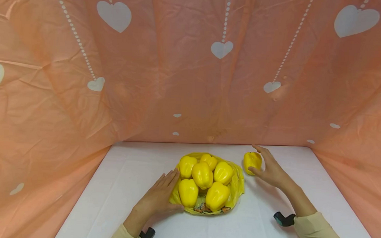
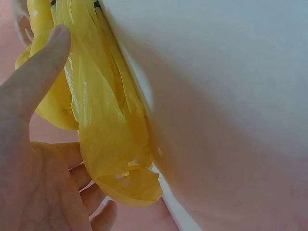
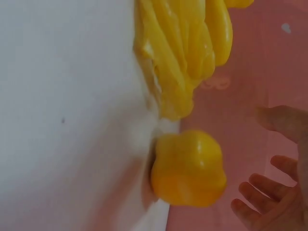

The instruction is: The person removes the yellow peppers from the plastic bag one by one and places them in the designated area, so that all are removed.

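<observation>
Several glossy yellow bell peppers [image 1: 202, 175] sit heaped on a crumpled yellow plastic bag [image 1: 237, 182], whose edges are spread around them. My left hand [image 1: 159, 195] lies along the bag's left side, fingers extended and thumb near its front edge. In the left wrist view, the thumb is in front of the bag's folds [image 2: 108, 125]. To the right of the bag, a single yellow bell pepper [image 1: 252, 162] rests on the table. My right hand [image 1: 270, 170] is spread beside it; the right wrist view shows a gap between these fingers and the lone pepper [image 3: 189, 168].
A white-covered table [image 1: 136, 166] supports everything. Behind it and at both sides hangs a peach-pink curtain [image 1: 191, 97] printed with white hearts. Each wrist wears a black device, one at the left [image 1: 147, 235] and one at the right [image 1: 284, 219].
</observation>
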Tool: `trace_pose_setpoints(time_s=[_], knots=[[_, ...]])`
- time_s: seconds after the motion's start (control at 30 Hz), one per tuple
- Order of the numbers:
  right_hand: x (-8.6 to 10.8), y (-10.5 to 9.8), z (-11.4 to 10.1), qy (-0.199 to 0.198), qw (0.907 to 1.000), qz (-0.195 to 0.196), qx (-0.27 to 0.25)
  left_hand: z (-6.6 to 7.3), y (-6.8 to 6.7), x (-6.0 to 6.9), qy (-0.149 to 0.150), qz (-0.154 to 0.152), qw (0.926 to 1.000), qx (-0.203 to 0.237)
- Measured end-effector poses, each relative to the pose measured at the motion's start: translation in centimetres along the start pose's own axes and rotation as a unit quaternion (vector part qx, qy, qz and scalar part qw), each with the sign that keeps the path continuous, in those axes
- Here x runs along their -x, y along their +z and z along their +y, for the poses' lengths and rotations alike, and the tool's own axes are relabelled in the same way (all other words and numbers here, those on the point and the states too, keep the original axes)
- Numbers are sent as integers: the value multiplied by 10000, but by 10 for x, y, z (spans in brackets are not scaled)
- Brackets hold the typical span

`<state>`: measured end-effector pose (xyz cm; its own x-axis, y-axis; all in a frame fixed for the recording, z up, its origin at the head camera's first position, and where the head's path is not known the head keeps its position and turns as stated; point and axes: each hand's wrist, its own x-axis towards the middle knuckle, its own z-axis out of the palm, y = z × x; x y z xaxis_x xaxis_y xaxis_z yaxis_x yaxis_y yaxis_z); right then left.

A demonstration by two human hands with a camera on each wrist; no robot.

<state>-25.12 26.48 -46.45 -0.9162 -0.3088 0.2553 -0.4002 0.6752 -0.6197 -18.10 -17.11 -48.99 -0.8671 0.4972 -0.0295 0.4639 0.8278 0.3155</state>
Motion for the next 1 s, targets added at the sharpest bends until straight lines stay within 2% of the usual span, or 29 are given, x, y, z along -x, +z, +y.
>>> trace_pose_setpoints(time_s=[0.27, 0.5, 1.0], knots=[[-1, 7, -13, -21, 9999, -100, -106, -1, 1, 0, -7, 4, 10000, -1], [-3, 17, -24, -376, 9991, -100, -144, 0, 0, 0, -14, 32, 10000, 18], [-6, 34, -48, -734, 9964, -352, -231, 0, -1, 0, -84, -25, 10000, 34]])
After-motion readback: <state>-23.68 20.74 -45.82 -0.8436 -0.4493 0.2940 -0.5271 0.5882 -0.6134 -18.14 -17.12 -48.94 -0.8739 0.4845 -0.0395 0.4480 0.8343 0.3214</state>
